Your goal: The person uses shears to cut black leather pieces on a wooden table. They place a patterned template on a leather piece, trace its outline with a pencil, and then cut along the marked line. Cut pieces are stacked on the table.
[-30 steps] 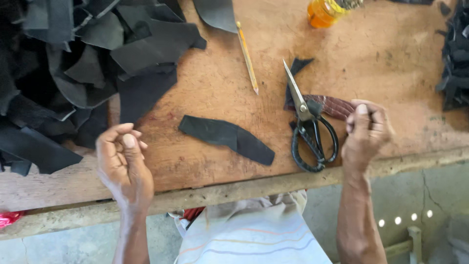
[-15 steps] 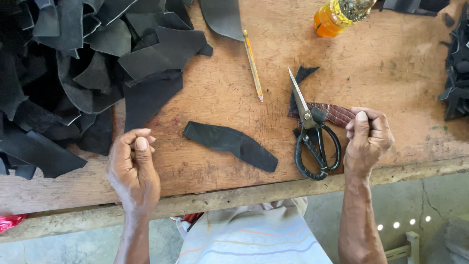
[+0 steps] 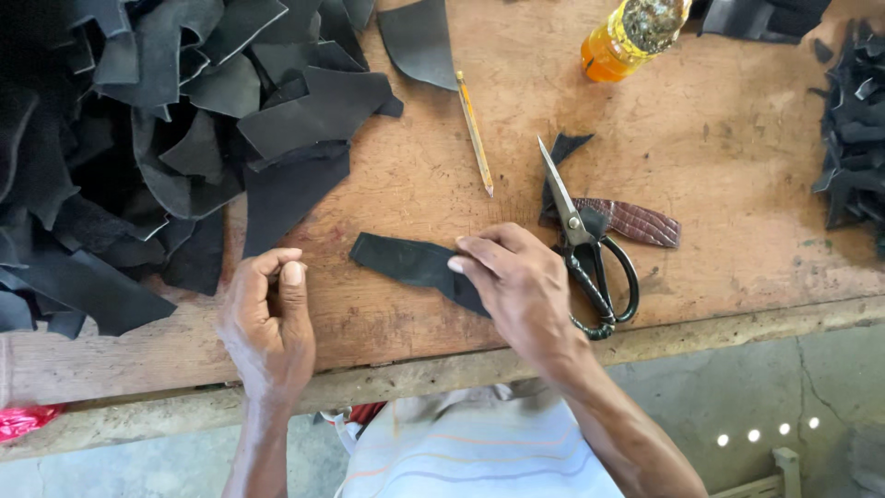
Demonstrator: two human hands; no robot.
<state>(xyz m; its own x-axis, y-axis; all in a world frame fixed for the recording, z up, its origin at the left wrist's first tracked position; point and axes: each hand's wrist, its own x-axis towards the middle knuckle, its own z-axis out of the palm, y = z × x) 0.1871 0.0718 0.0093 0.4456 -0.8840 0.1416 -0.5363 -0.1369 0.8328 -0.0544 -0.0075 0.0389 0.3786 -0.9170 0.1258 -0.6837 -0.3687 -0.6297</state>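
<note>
While my right hand (image 3: pixel 516 286) rests fingers-down on the black leather strip (image 3: pixel 406 260), pressing its near end without closing around it, my left hand (image 3: pixel 267 318) sits loosely curled and holding nothing on the wooden bench (image 3: pixel 737 138). That strip lies flat near the front edge, between my two hands, just left of the black scissors (image 3: pixel 590 254). It looks thin, light and floppy, so I judge it would sag if lifted by one end; pinching it at an edge near the middle seems best. A heap of black offcuts (image 3: pixel 138 138) lies at left.
</note>
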